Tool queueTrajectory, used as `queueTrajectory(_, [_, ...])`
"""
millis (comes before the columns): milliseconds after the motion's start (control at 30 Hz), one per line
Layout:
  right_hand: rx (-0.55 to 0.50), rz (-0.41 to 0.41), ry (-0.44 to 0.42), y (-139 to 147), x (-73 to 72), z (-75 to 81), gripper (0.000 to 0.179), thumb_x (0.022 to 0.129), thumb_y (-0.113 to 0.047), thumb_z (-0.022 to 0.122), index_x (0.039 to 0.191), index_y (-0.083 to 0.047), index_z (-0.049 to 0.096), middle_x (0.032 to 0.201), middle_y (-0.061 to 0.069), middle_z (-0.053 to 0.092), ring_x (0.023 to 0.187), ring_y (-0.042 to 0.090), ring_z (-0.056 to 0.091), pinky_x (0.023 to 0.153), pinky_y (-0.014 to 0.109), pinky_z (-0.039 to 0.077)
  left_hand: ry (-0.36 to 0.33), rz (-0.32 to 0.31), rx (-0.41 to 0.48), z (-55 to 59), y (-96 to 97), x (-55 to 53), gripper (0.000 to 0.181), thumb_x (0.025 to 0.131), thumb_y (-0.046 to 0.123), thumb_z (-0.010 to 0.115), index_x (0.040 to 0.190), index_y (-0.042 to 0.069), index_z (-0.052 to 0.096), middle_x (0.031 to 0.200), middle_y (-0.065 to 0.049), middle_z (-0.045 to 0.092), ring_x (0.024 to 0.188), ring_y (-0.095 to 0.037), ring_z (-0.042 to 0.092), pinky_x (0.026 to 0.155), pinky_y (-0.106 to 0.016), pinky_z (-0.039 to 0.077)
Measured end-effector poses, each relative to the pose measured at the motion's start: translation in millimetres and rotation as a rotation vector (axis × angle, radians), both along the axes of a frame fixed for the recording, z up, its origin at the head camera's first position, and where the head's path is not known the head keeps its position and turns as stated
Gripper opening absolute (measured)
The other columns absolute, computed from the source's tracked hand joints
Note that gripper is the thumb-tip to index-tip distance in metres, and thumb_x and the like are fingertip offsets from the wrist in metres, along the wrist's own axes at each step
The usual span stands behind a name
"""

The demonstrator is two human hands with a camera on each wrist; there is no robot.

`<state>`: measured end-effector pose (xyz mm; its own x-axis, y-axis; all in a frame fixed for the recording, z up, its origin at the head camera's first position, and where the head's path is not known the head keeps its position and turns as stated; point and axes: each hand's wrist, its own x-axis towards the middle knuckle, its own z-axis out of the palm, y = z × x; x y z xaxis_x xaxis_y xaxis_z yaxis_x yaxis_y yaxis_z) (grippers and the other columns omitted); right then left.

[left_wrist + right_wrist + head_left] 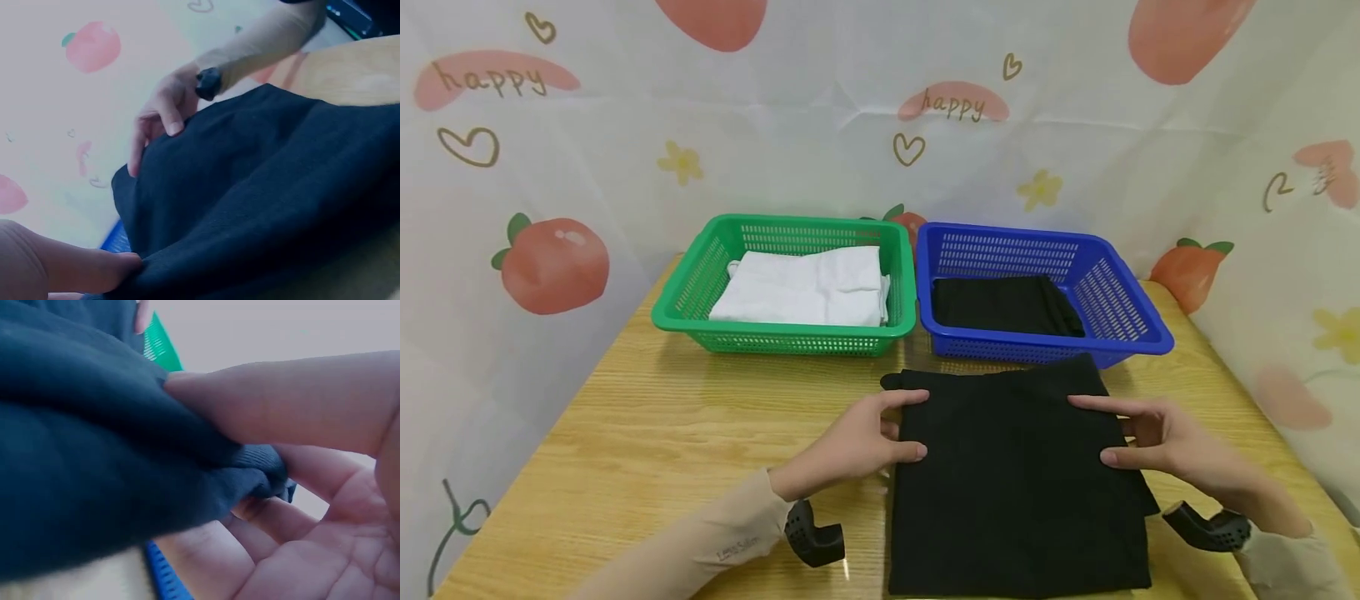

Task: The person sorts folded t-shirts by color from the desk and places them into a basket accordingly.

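A folded black cloth garment [1015, 492] spans the space between both hands, over the right front of the table. My left hand [872, 433] grips its left edge, thumb on top and some fingers tucked beneath. On the opposite edge my right hand [1165, 442] pinches the fabric; the right wrist view shows the thumb over the dark folds [125, 444] and fingers curled under them. In the left wrist view the black cloth [237, 175] slopes up between the left thumb [94, 269] and the other hand [165, 112]. The garment's underside is hidden in the head view.
A green basket [790, 340] holding folded white cloth [805, 287] stands at the back left. Beside it, a blue basket [1123, 333] contains folded black cloth [1000, 304]. The wooden table [685, 425] backs onto a patterned curtain [820, 150].
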<state>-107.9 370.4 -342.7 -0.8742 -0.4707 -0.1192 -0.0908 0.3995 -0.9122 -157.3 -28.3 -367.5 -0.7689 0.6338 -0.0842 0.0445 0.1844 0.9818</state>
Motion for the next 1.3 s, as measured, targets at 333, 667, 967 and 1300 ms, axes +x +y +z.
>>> queueTrajectory(333, [-0.107,-0.066,0.157,-1.9,7.0,16.4,0.062,0.090,0.015,0.060,0.147,0.002,0.042,0.066,0.006,0.033,0.060,0.025,0.041,0.056,0.033,0.046,0.050,-0.011,0.090,31.2,-17.9,-2.9,0.065,0.087,-0.002,0.073,0.146,0.012,0.049,0.113,-0.009,0.067,0.077,-0.019,0.067,0.059,-0.026,0.047])
queueTrajectory(667, [-0.193,-0.148,0.197,2.2,-8.7,40.6,0.063,0.090,0.020,0.057,0.148,0.003,0.040,0.068,0.003,0.026,0.063,0.023,0.033,0.060,0.035,0.038,0.156,-0.024,0.205,52.0,-16.6,-23.4,0.067,0.089,-0.003,0.070,0.149,0.006,0.042,0.124,-0.014,0.062,0.094,-0.027,0.069,0.080,-0.039,0.055])
queueTrajectory(967, [-0.118,-0.230,0.158,23.0,-44.4,66.3,0.063,0.094,0.010,0.059,0.151,-0.007,0.040,0.067,0.000,0.027,0.085,0.015,0.039,0.077,0.019,0.042,0.310,-0.013,0.153,63.3,7.1,-69.6,0.066,0.093,0.001,0.067,0.152,0.009,0.038,0.111,-0.014,0.058,0.078,-0.026,0.056,0.059,-0.030,0.043])
queueTrajectory(1300, [-0.401,-0.212,0.127,36.3,-87.6,71.2,0.063,0.092,0.021,0.052,0.150,-0.001,0.039,0.078,0.002,0.044,0.072,0.016,0.042,0.071,0.020,0.045,0.375,0.055,0.107,72.2,31.3,-115.7,0.066,0.096,0.005,0.065,0.154,0.011,0.034,0.118,-0.006,0.053,0.067,-0.019,0.043,0.061,-0.030,0.035])
